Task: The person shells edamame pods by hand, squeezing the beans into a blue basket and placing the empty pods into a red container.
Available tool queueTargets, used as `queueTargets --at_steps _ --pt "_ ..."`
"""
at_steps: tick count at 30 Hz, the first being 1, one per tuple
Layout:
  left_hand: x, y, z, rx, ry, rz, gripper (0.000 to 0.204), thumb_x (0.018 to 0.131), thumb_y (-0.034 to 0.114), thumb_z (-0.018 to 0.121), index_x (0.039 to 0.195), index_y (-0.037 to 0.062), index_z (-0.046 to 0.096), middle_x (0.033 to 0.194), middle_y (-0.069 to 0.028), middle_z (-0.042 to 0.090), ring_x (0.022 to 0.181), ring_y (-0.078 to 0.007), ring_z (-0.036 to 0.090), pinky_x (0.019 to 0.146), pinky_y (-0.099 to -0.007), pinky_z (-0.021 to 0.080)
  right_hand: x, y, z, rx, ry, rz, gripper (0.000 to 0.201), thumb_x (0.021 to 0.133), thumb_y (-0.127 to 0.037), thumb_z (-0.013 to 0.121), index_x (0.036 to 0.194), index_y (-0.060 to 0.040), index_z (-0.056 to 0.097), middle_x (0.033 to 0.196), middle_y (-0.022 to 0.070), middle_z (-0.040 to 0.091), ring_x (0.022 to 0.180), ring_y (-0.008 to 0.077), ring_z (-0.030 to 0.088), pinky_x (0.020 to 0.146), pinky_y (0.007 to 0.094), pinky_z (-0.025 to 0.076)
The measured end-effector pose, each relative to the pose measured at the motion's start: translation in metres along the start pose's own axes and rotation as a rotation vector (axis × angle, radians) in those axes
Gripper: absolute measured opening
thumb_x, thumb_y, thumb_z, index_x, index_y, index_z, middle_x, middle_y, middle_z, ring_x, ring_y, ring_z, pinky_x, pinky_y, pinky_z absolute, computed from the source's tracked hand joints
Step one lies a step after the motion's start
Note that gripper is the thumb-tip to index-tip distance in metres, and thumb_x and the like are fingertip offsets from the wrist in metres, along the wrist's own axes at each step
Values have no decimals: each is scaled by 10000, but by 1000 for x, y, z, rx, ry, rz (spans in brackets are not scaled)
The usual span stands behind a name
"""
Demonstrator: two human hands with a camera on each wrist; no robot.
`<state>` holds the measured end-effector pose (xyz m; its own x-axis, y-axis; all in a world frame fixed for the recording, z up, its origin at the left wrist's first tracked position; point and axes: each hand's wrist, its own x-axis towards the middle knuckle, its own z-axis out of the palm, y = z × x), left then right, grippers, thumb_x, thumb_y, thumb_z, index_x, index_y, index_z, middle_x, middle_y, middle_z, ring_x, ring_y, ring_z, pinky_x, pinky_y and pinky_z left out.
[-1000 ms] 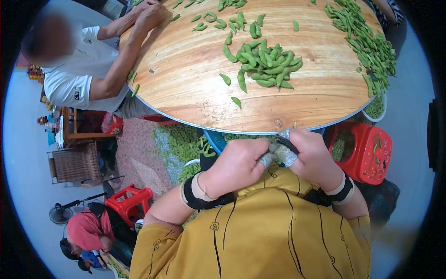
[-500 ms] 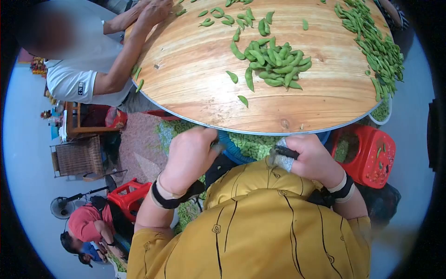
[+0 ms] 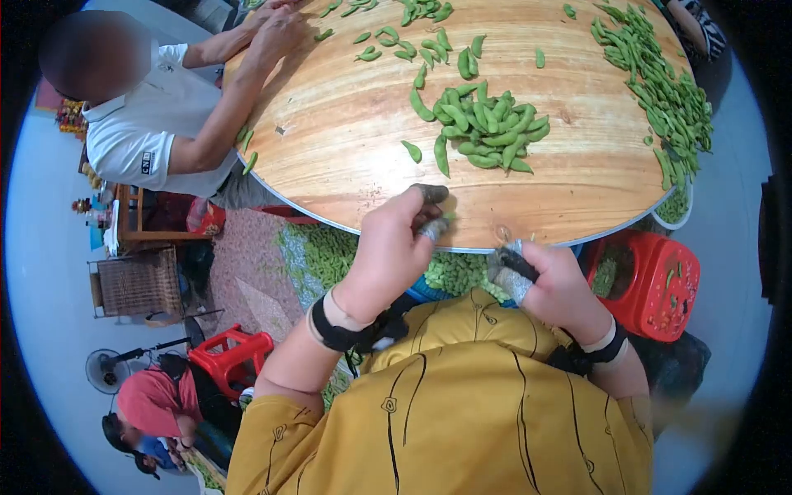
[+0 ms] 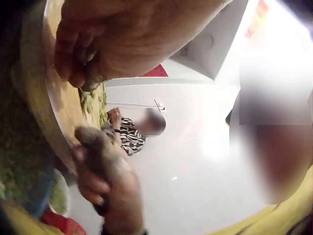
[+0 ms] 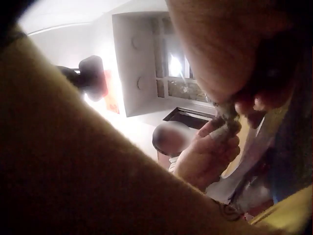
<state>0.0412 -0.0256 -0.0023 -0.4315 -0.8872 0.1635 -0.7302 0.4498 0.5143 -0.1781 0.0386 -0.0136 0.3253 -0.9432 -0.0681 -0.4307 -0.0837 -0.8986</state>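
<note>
My left hand (image 3: 396, 243) reaches up to the near rim of the round wooden table (image 3: 346, 132). Its fingertips (image 3: 429, 196) wear grey covers and rest on the edge, bent, with nothing plainly in them. A heap of green bean pods (image 3: 488, 125) lies a short way beyond, with single pods (image 3: 442, 157) nearer. My right hand (image 3: 551, 285) stays below the rim against my yellow top. Its taped fingers (image 3: 511, 280) curl round a small dark object (image 3: 511, 260). The wrist views are blurred; the left wrist view shows the right hand (image 4: 105, 176) under the rim.
A long bank of pods (image 3: 660, 82) lines the table's right side. Under the rim sits a basin of green pods (image 3: 454, 271), with a red stool (image 3: 660, 285) to its right. A person in a white shirt (image 3: 148, 124) works at the far left. Another red stool (image 3: 227, 355) stands lower left.
My hands were working together below the rim. The left hand then swung out to the left and has now risen to the table edge. The right hand has stayed put.
</note>
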Motion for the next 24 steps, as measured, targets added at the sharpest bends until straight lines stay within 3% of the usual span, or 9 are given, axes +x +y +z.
queueTargets --at_steps 2,3,7,11,12,13,17,19,24 --pt "-8 15 0 -818 -150 -474 292 800 -89 586 1081 -12 576 929 -95 622 797 -146 623 688 -258 506 7 -9 0 319 16 165 156 831 -58 632 979 -13 618 790 121 629 701 145 580 655 292 471" --pt "-12 18 -1 -927 -196 -505 294 838 -58 618 1121 -7 556 947 -12 577 858 -90 576 728 -248 510 9 -14 -1 389 34 209 181 848 -26 587 1027 -5 609 821 46 629 771 64 520 700 254 463" --pt "-22 25 14 -972 -125 -327 308 789 -98 588 1082 -12 560 906 -41 602 781 -77 580 667 -225 495 13 -4 -6 555 -38 271 184 826 18 537 998 3 601 849 -8 601 799 52 517 708 234 458" --pt "-18 25 6 -730 -395 -338 211 876 -18 581 1086 -21 580 868 4 588 786 -49 564 698 -213 500 8 -2 -3 448 5 189 188 824 15 532 995 -5 606 849 -7 600 788 48 509 693 234 454" --pt "-18 25 5 -665 -520 -346 185 894 4 567 1075 -24 587 836 11 588 751 -41 561 676 -203 496 8 -1 -1 495 36 154 169 860 -26 558 1022 -22 605 792 -21 592 661 31 490 577 205 415" --pt "-19 22 10 -695 -458 -273 166 919 41 545 1064 -24 593 810 8 595 673 -45 550 617 -190 475 8 -1 0 542 66 118 157 897 -68 584 1049 -39 604 734 -35 583 534 13 471 462 175 375" --pt "-18 25 11 -1022 -318 -456 149 924 29 522 1047 -11 595 840 -7 604 663 -50 528 596 -196 453 2 -7 -4 556 48 206 260 901 -29 550 1160 -44 571 754 -24 590 533 17 472 468 174 385" --pt "-18 28 11 -1014 -311 -431 151 921 20 509 1042 -9 593 842 -8 603 675 -51 530 602 -200 454 -1 -12 -8 468 -46 214 445 813 38 484 1249 -44 524 813 -4 624 630 57 549 554 214 458" --pt "-18 28 20 -948 -257 -380 195 842 -45 486 995 -7 601 780 -37 612 637 -75 560 583 -226 465 1 -12 -6 482 -73 225 436 865 18 467 1291 -66 509 784 -12 610 544 37 505 476 191 419"
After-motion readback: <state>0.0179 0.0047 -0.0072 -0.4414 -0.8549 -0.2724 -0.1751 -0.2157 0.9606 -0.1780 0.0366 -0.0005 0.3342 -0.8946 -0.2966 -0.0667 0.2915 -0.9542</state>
